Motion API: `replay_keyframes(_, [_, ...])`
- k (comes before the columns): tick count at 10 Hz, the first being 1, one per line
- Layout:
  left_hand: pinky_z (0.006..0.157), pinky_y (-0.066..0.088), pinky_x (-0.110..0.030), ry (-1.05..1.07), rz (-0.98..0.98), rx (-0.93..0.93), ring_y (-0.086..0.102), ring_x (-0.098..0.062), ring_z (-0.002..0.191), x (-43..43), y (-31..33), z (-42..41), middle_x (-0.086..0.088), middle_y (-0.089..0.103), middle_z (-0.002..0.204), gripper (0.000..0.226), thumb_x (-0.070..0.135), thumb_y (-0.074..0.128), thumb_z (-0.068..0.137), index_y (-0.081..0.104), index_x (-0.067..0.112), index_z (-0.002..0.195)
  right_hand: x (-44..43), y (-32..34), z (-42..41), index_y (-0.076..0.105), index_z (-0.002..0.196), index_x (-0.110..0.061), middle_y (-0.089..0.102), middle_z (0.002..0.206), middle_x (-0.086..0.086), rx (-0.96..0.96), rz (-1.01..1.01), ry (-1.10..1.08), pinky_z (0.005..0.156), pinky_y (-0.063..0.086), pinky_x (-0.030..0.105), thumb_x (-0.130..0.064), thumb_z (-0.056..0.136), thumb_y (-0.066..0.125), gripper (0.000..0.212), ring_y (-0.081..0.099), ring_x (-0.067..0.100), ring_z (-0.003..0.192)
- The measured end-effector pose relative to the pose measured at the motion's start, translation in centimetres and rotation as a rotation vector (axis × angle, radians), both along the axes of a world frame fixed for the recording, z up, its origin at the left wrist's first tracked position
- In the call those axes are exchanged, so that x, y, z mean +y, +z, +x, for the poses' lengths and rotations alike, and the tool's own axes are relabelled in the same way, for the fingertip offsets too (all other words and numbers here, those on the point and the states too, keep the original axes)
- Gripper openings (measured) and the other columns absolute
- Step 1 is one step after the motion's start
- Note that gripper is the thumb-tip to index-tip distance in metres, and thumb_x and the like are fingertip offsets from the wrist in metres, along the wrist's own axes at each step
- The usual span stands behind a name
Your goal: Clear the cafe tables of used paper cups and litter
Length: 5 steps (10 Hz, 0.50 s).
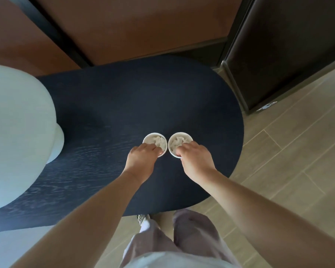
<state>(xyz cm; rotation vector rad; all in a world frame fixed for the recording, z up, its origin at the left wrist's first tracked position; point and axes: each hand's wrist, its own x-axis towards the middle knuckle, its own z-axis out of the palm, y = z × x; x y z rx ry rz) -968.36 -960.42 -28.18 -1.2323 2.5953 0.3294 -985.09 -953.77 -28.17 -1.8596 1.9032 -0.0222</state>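
Dark bench: left paper cup, crumpled tissue inside, rim gripped by left hand; right paper cup, likewise filled, gripped by right hand.

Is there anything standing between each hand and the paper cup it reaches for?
Nothing visible. The left hand curls its fingers over the near rim of the left cup; the right hand does the same on the right cup.

Left hand gripping left cup, right hand gripping right cup, dark table
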Motion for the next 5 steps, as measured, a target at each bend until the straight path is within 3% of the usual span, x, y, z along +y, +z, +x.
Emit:
replay_keyframes(1, [0.076,0.042,-0.029,-0.05,-0.014,-0.096,0.055,-0.019,0.099,-0.3,0.3,0.2,0.006,0.06,0.105,0.04,0.008,0.054,0.083,0.053,0.026,0.119,-0.2,0.1,0.1,0.054,0.106,-0.018,0.059,0.106,-0.002,0.077,-0.018,0.035,0.081,0.036,0.034,-0.005,0.077,0.058,0.032,0.05,0.023,0.103])
replay_keyframes(3, [0.081,0.043,-0.032,-0.053,-0.01,-0.112,0.054,-0.02,0.101,-0.1,0.3,1.1,0.005,0.057,0.112,0.041,0.006,0.052,0.083,0.052,0.026,0.119,0.3,0.2,0.9,0.053,0.11,-0.024,0.058,0.111,-0.007,0.195,-0.044,0.06,0.091,0.033,0.033,-0.015,0.081,0.059,0.031,0.048,0.019,0.109])
replay_keyframes(5, [0.087,0.043,-0.035,-0.008,0.004,0.016,0.049,-0.02,0.111,1.1,2.1,2.3,0.005,0.048,0.13,0.038,0.028,0.053,0.088,0.048,0.027,0.126,1.4,2.0,1.9,0.055,0.112,-0.022,0.059,0.112,-0.005,0.208,-0.088,-0.014,0.082,0.038,0.033,-0.025,0.087,0.054,0.026,0.048,0.02,0.106])
